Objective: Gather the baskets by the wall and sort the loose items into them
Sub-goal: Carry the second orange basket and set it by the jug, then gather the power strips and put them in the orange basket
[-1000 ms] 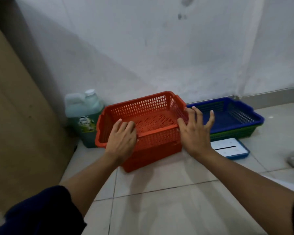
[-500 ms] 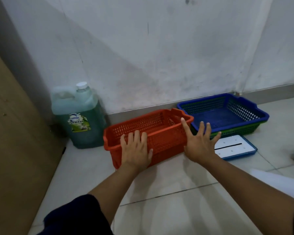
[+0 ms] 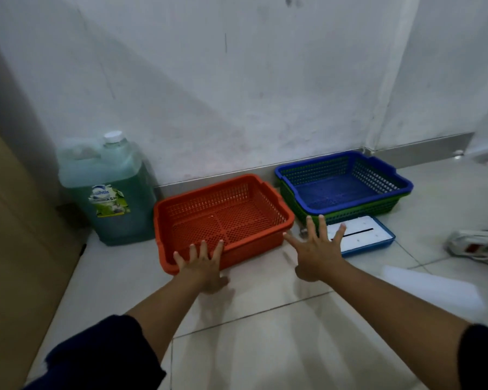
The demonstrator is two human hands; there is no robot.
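Note:
An empty orange basket rests flat on the tiled floor near the wall. To its right a blue basket sits nested inside a green basket. My left hand is open, fingers spread, its fingertips at the orange basket's near wall. My right hand is open just off the orange basket's near right corner, holding nothing. A blue-rimmed white tray lies in front of the nested baskets, partly behind my right hand.
A large green dishwashing-liquid jug stands left of the orange basket. A brown panel fills the left side. A white power strip lies on the floor at the right. A white sheet lies by my right forearm.
The orange basket went from tilted up in both hands to flat on the floor. Both hands have come off it and drawn back slightly, fingers spread.

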